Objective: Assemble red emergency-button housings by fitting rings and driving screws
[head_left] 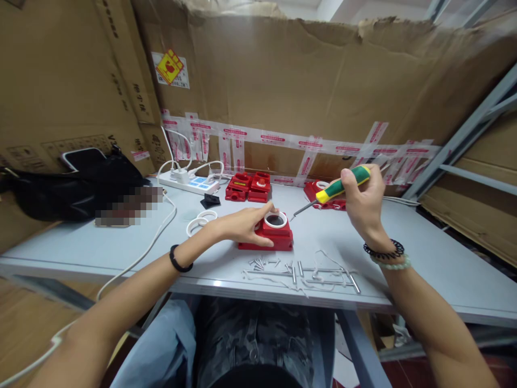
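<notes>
My left hand rests over a red box-shaped housing, its thumb and fingers spread around the housing's left part and gripping it. On top of the housing sits a white ring around a dark round window. My right hand is closed around the green and yellow handle of a screwdriver. The screwdriver's tip points down and left, close to the housing's right side; I cannot tell whether it touches. Loose white rings lie left of my left hand.
In front of the housing lie several screws and metal rods with string. Farther back are more red housings, another red piece, a black scrap and a power strip with white cables. A black bag sits left.
</notes>
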`<action>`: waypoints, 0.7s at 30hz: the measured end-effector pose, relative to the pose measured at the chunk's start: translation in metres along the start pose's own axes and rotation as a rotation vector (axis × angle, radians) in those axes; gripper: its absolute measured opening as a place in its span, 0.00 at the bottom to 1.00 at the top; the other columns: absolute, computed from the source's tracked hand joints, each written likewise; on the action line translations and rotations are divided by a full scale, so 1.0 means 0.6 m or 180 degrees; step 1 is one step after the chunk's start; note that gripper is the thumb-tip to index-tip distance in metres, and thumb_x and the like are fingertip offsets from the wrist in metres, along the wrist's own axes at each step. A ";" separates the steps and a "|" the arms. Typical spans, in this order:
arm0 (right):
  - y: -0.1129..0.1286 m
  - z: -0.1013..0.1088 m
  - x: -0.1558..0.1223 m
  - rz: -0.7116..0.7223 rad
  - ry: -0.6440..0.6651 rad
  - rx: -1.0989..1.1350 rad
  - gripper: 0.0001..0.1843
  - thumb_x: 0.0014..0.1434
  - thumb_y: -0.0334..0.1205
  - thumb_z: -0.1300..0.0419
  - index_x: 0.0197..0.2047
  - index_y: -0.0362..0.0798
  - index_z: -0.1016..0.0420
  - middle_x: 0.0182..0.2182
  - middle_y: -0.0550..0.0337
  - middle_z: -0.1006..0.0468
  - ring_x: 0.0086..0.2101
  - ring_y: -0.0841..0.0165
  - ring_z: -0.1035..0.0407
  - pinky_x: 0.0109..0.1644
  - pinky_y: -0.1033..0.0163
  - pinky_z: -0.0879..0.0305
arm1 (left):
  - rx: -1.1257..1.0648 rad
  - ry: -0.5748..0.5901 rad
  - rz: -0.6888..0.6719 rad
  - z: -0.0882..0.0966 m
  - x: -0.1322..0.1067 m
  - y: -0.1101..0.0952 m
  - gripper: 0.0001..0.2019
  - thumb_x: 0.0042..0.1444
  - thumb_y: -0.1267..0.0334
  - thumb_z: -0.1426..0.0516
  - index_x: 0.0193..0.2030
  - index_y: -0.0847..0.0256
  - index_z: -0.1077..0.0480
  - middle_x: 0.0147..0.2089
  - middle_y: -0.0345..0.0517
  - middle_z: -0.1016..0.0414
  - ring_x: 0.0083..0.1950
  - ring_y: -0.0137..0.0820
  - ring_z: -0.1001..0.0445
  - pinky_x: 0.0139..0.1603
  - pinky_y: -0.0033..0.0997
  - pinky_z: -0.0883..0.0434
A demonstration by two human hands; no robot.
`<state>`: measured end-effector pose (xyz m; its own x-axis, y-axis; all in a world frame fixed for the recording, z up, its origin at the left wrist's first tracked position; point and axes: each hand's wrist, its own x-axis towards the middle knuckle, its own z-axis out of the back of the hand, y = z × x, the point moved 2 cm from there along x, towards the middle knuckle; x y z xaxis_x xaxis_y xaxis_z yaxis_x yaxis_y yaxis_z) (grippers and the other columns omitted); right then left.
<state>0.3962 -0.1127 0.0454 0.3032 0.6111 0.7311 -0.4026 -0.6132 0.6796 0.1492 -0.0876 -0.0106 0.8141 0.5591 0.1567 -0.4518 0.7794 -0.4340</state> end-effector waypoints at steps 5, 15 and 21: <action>-0.014 -0.016 -0.002 0.0163 -0.0030 -0.0327 0.16 0.54 0.51 0.40 0.33 0.52 0.43 0.24 0.67 0.37 0.22 0.71 0.33 0.22 0.62 0.31 | -0.0040 -0.0010 -0.0010 -0.001 -0.001 0.001 0.35 0.49 0.44 0.39 0.57 0.57 0.47 0.63 0.57 0.37 0.58 0.45 0.32 0.53 0.39 0.34; -0.009 -0.028 -0.006 0.0021 0.0106 -0.0257 0.19 0.53 0.55 0.39 0.32 0.54 0.44 0.26 0.64 0.36 0.25 0.68 0.33 0.25 0.60 0.29 | -0.0043 -0.0055 -0.0076 -0.003 -0.001 0.004 0.35 0.49 0.44 0.39 0.57 0.57 0.47 0.63 0.57 0.37 0.59 0.46 0.32 0.54 0.40 0.34; -0.011 -0.027 -0.003 0.0102 0.0106 -0.0330 0.19 0.53 0.55 0.40 0.33 0.53 0.44 0.26 0.64 0.37 0.25 0.68 0.34 0.27 0.59 0.30 | -0.0027 -0.0034 -0.0026 -0.002 -0.002 0.002 0.35 0.49 0.44 0.39 0.58 0.58 0.47 0.62 0.57 0.36 0.58 0.46 0.32 0.53 0.39 0.33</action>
<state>0.3841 -0.1016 0.0385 0.2606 0.6095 0.7487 -0.4993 -0.5787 0.6448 0.1483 -0.0876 -0.0123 0.8139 0.5557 0.1696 -0.4419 0.7816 -0.4402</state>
